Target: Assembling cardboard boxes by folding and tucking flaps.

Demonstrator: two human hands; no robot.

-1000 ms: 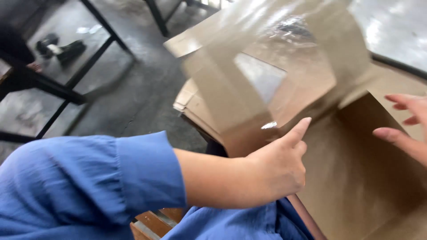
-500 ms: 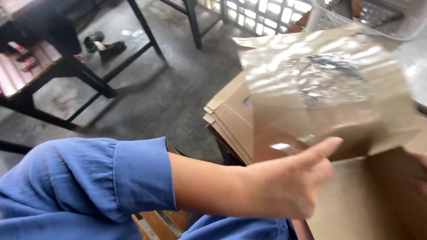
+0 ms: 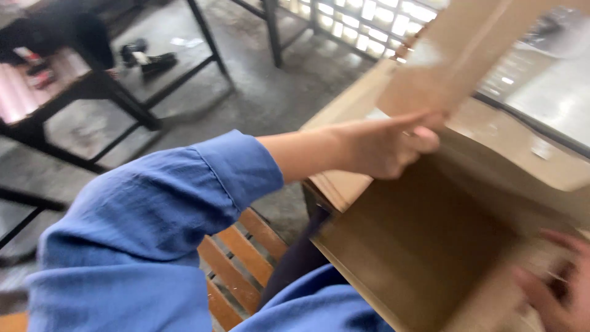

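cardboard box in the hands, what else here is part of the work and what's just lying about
In the work:
- brown cardboard box, window flap raised
- left hand on that flap
- right hand at the box's near corner
- stack of flat cardboard beneath

Lying about:
- black shoes on the floor
- dark metal table
- slatted wooden seat

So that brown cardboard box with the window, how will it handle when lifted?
The cardboard box looks thin, so probably light. Its window flap likely bends easily under the left hand. Open panels may flop; the right hand steadies a corner.
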